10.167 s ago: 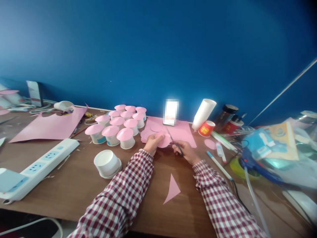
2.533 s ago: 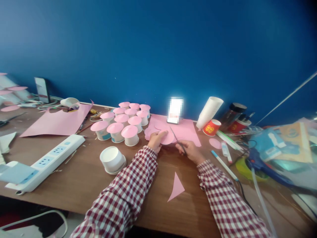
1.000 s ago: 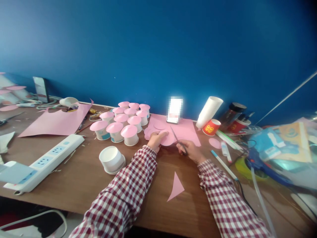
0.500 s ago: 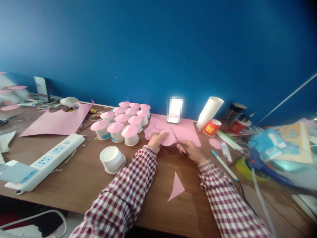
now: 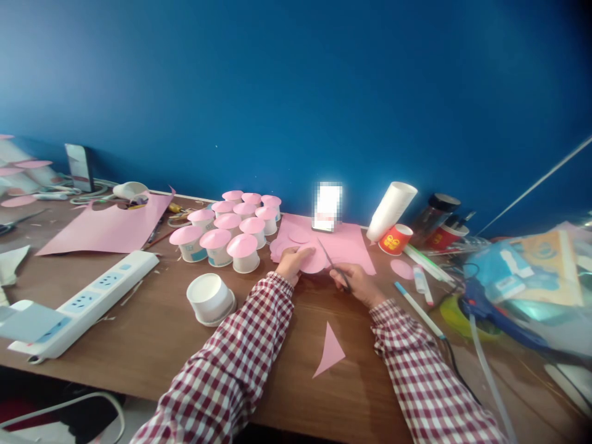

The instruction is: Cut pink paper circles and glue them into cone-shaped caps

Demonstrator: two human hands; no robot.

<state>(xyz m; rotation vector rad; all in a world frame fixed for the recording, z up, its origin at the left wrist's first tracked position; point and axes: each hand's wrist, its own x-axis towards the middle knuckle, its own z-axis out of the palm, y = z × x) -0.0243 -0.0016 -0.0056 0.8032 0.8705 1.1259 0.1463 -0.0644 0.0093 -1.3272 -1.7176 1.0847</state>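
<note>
My left hand [image 5: 292,263] pinches a round-edged piece of pink paper [image 5: 315,261] between thumb and fingers. In my right hand [image 5: 356,281] is a pair of scissors [image 5: 325,251], its blades pointing up and left against the right side of that piece. Beneath and behind both hands lie larger pink sheets [image 5: 356,242], with a pink disc [image 5: 300,236] on top. A triangular pink scrap [image 5: 330,351] rests on the table between my forearms.
To the left stand several paper cups with pink cone tops [image 5: 243,245], a white cup stack [image 5: 210,296] and a power strip [image 5: 102,293]. A lit phone [image 5: 328,208] leans at the wall. Rightward are a red cup [image 5: 396,239], markers [image 5: 419,314] and a blue glue gun [image 5: 502,317].
Everything in the view sits very slightly lower than before, as if the camera tilted a little. Both hands, the paper and the scissors keep nearly the same pose.
</note>
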